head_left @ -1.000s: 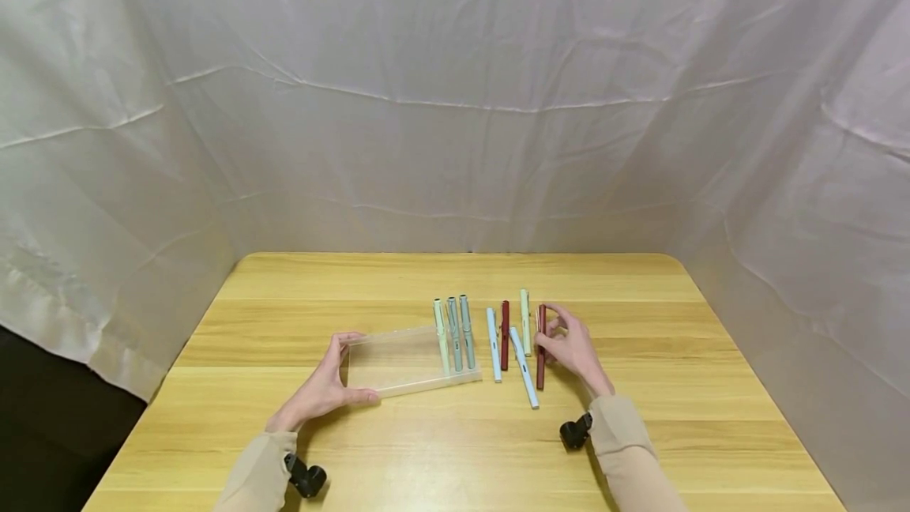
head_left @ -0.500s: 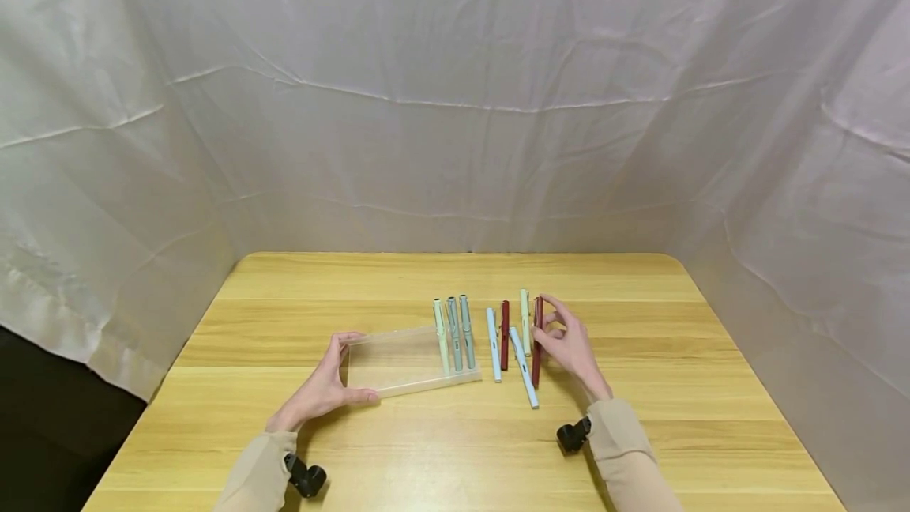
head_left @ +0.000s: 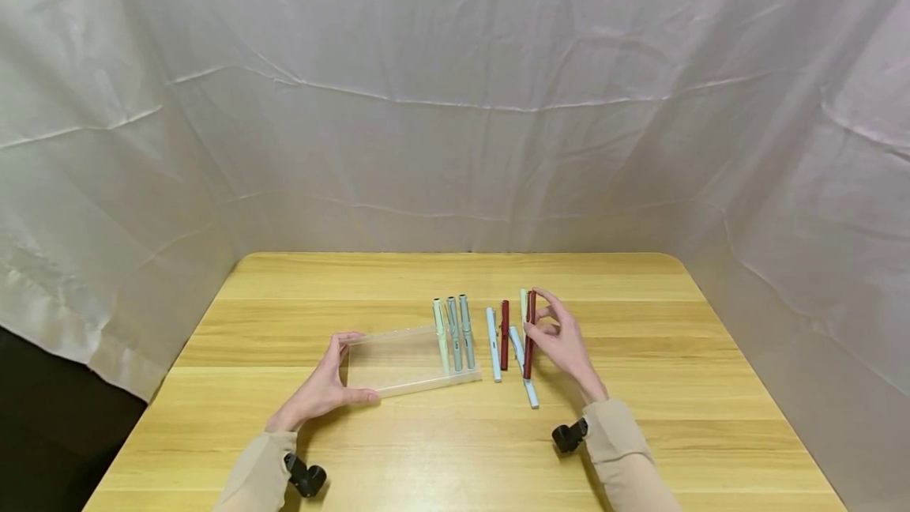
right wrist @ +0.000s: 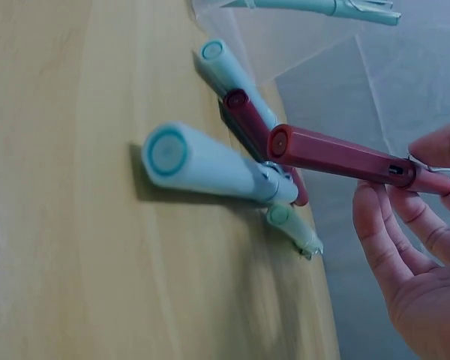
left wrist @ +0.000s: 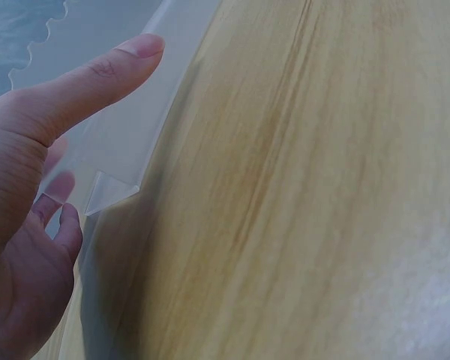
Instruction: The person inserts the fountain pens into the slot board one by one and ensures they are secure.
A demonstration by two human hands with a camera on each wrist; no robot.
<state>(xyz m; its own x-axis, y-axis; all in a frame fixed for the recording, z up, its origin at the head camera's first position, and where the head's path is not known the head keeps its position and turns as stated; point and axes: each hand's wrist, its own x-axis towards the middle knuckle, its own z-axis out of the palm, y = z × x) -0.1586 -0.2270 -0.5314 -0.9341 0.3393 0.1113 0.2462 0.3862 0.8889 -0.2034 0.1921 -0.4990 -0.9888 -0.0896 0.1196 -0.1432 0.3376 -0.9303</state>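
Note:
My left hand (head_left: 323,389) grips the left end of a clear plastic tray (head_left: 426,383), thumb along the front wall and fingers behind. In the left wrist view the thumb (left wrist: 105,79) lies over the clear plastic (left wrist: 146,127). Side by side at the tray's right end lie a pale green pen (head_left: 441,334) and two grey-blue pens, clips showing. My right hand (head_left: 566,344) pinches a capped dark red pen (head_left: 529,338) between thumb and fingers. The right wrist view shows this red pen (right wrist: 337,157) raised off the table, its barrel end toward the camera.
Between tray and right hand lie a light blue pen (head_left: 494,346), another dark red pen (head_left: 505,338), a slanted light blue pen (head_left: 532,395) and a pale green pen (head_left: 523,303). The held pen overlaps the last two. Pale cloth (head_left: 455,141) hangs around the wooden table (head_left: 455,464).
My right hand has lifted the dark red pen and carried it left and slightly away, now over the pale green and slanted light blue pens. Left hand and tray have not moved.

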